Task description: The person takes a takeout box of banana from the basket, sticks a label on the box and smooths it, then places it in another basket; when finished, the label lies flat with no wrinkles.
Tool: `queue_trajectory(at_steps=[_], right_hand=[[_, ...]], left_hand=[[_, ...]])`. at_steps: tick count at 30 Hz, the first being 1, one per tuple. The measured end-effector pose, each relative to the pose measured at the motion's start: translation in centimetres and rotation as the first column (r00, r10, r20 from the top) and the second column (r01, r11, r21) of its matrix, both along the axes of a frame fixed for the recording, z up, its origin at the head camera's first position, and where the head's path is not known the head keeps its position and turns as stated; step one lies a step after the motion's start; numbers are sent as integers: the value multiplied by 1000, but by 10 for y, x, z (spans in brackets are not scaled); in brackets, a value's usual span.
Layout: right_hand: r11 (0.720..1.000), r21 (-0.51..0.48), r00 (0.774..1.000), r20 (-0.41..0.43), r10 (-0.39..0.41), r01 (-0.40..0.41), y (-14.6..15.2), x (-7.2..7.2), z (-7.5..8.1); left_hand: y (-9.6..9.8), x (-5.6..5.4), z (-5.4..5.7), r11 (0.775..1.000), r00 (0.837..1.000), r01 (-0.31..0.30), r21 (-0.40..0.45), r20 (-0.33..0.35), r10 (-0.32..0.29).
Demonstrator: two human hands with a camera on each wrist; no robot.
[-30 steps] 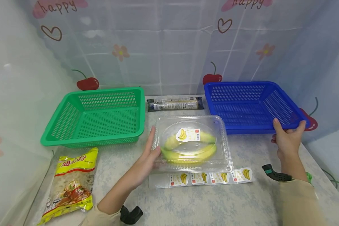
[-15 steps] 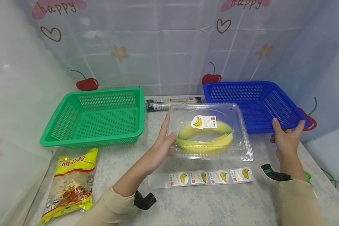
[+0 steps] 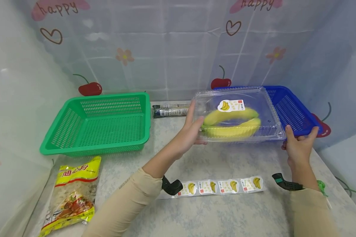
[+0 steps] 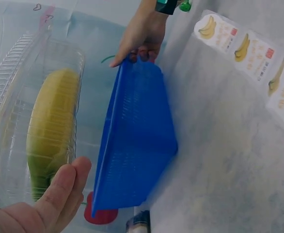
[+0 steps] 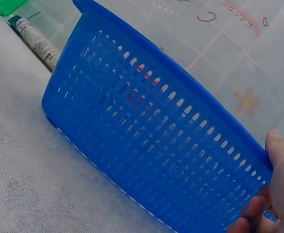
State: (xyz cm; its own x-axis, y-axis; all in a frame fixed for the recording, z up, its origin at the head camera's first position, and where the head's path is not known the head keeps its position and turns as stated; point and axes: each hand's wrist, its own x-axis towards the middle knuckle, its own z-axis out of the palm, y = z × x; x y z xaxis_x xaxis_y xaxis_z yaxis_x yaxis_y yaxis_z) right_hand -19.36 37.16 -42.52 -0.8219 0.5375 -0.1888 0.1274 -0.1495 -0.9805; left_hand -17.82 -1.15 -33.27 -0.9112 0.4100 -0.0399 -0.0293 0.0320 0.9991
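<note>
My left hand [image 3: 190,131] grips the left end of a clear plastic clamshell box [image 3: 273,113], thumb on the near side. Two yellow-green bananas [image 3: 234,128] lie inside, and a banana label [image 3: 231,105] is stuck on the lid. In the left wrist view the box is held above the level of the blue basket [image 4: 132,136], and in the head view it overlaps much of that basket. My right hand [image 3: 299,144] holds the blue basket's near right corner, thumb over the rim; the right wrist view shows the fingers beneath the rim.
A green basket [image 3: 145,141] stands at the left. Below it lies a yellow-topped food packet [image 3: 71,194]. Dark-ended packages [image 3: 170,112] lie at the back between the baskets, partly behind the box. A strip of banana labels [image 3: 222,187] lies on the table in front.
My left hand has carried the box of bananas rightward and away from me, from above the label strip to over the blue basket. My right hand keeps its hold on the basket corner.
</note>
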Motion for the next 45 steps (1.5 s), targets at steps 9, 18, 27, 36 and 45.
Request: queue_trajectory(at_steps=[9,18,27,36,45], right_hand=[[999,-27,998,-50,-27,26,-2,-2,0],[999,-44,995,-94,-19,15,-6,-4,-4],[999,-44,995,-98,-5,0,-9,-2,-5],[998,-67,993,-118,-29,21,-7,0,-6],[996,-76,993,-107,-56,48,-3,1,-8]], left_hand=[[35,-27,13,1000,999,-8,12,34,7],[67,-49,18,999,997,-49,3,60,48],[94,-66,14,999,992,-50,16,116,48],[121,-78,0,997,984,-80,17,161,77],[140,-82,-8,997,982,-75,-27,173,79]])
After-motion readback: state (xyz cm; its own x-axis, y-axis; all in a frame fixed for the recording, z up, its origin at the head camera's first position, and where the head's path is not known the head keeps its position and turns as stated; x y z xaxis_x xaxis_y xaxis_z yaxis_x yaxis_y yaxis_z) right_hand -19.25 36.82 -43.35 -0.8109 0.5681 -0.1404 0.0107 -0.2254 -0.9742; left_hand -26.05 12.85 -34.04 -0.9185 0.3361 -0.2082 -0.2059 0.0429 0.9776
